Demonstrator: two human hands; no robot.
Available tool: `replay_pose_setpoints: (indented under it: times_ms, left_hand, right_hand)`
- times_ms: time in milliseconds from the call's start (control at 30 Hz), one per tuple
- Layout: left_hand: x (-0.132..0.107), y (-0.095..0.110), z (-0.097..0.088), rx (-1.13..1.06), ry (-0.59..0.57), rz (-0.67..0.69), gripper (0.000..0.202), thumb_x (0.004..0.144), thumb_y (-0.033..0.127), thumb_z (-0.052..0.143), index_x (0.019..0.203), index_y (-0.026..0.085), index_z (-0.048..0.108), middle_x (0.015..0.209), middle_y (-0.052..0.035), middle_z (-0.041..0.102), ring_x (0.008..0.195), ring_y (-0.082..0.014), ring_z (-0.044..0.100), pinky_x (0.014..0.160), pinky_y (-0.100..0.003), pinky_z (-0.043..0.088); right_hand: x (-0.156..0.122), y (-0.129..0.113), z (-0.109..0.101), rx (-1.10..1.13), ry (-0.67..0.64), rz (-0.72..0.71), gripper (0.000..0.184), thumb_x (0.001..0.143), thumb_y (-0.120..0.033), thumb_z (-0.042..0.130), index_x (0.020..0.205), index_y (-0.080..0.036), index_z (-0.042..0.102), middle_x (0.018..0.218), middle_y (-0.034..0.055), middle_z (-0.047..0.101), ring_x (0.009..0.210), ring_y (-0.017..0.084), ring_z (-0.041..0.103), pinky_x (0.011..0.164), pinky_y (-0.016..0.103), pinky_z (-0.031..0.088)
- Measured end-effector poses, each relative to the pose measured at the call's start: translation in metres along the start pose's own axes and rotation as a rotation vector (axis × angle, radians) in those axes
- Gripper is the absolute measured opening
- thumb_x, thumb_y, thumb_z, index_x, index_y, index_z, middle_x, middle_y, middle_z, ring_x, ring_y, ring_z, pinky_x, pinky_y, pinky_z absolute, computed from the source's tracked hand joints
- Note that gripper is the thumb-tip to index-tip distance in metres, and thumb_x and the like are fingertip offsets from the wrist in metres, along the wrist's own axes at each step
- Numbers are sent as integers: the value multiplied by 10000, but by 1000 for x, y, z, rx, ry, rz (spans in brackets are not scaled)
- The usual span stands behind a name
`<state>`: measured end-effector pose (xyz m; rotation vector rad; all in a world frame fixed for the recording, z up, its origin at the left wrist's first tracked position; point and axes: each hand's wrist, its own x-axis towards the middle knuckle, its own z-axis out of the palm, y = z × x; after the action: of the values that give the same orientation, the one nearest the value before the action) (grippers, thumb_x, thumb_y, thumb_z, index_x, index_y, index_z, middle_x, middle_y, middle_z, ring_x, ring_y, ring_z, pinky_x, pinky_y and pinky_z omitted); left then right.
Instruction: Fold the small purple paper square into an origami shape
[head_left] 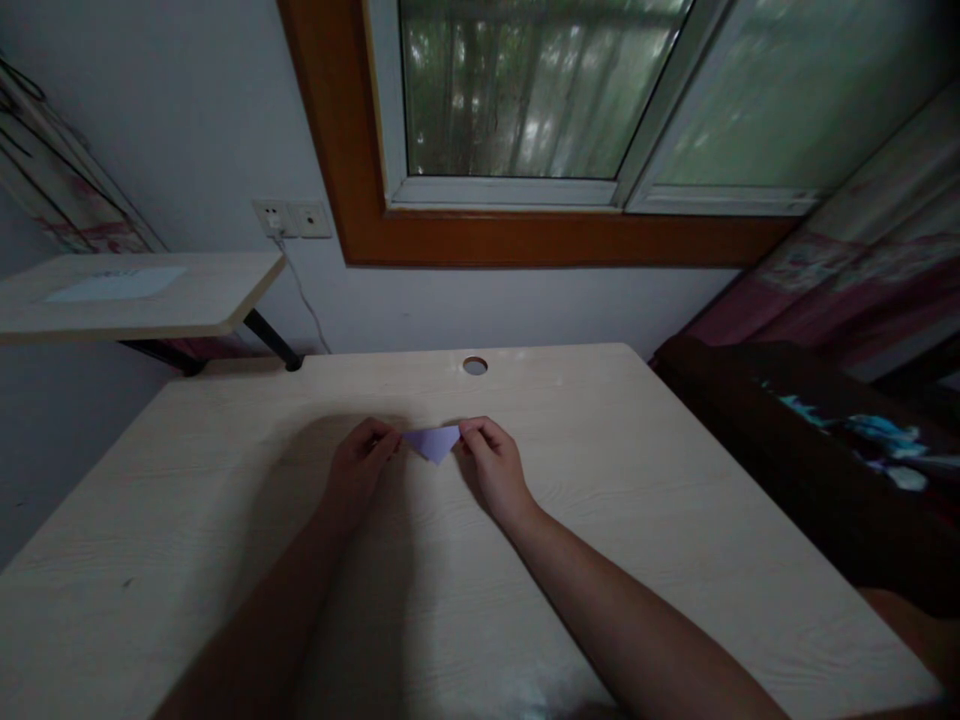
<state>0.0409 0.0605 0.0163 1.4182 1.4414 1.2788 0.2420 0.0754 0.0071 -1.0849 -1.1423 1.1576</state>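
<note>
A small purple piece of paper point(435, 442), folded into a triangle with its point toward me, is stretched between my two hands over the table. My left hand point(363, 462) pinches its left corner between thumb and fingers. At the right corner, the thumb and fingers of my right hand point(495, 462) are closed on it too. Fingertips cover both corners of the paper. I cannot tell whether the paper touches the tabletop.
The pale wooden table point(585, 430) has a round cable hole point(475, 366) near its back edge. A raised shelf point(225, 300) with a white sheet point(116, 284) stands at the back left. Behind are a wall socket point(292, 219) and a window point(525, 100); a dark couch-like surface point(750, 430) lies right.
</note>
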Motion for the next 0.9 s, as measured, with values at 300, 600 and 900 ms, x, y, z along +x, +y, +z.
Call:
replay_pose_setpoints:
  times_ms: [300,600,900]
  left_hand:
    - [0,6,1,26,-96,7,191,843,364,625,783,187,659,730,9,609,703,-147,557,671,-246,435]
    - [-1,6,5,112,-158,52,165,805,347,673,768,186,680,734,-2,651,697,-151,580,660,-248,440]
    - [-3,2,4,207,-210,138,154,846,323,645,789,181,656,752,1,637,700,-139,577,666,-236,435]
  right_hand:
    - [-1,0,-1,-85,-40,-68,216,873,-375,591,801,-199,694,752,14,663,740,172,595,709,276,449]
    - [-5,-5,-1,-260,-123,-167,222,900,-371,581,840,-212,725,798,25,691,755,182,609,709,281,450]
    - [-7,-3,2,-328,-164,-259,128,864,-303,644,868,-214,735,790,24,687,695,154,588,654,268,451]
